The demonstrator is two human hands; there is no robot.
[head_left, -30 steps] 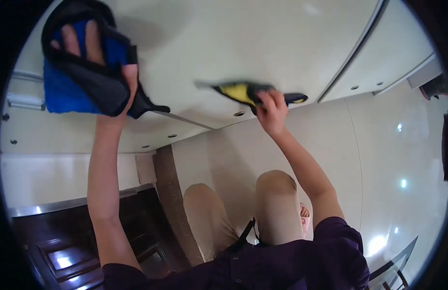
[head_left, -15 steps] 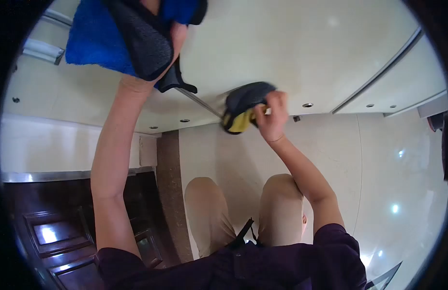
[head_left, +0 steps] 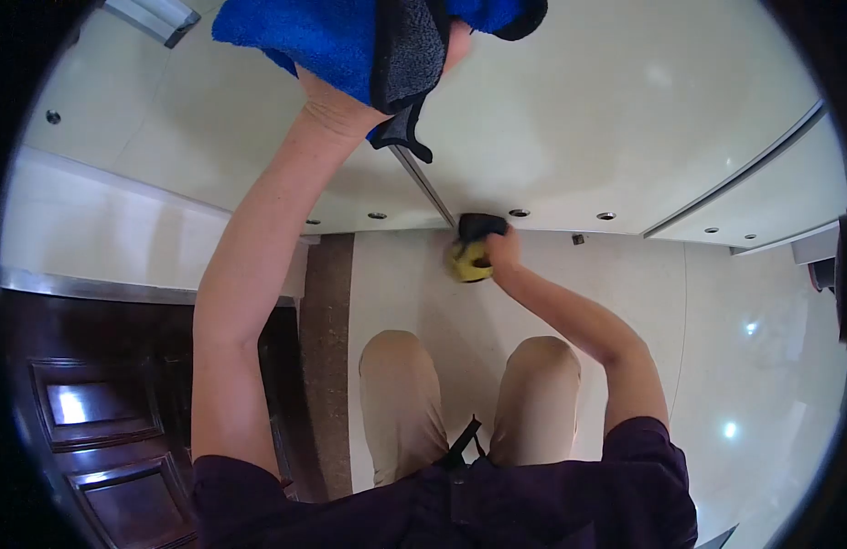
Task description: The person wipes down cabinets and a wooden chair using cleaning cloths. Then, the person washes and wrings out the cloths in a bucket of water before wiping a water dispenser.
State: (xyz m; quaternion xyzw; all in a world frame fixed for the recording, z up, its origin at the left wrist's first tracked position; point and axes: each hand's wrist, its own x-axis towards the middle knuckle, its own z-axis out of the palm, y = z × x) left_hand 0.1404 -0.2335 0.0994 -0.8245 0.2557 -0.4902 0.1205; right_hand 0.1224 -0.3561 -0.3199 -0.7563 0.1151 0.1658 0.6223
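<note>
Head view | left hand (head_left: 387,78) clamps blue cloth (head_left: 323,32) flat on pale panel (head_left: 579,119) | right hand (head_left: 501,249) bunches yellow cloth (head_left: 467,261) at panel's lower edge | step: wiping; next needs firm pressure along the edge

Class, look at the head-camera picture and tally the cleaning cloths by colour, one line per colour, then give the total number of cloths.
Blue and dark grey cloth: 1, a blue cloth under the left hand
Yellow and black cloth: 1, a yellow cloth bunched in the right hand
Total: 2 cloths
</note>
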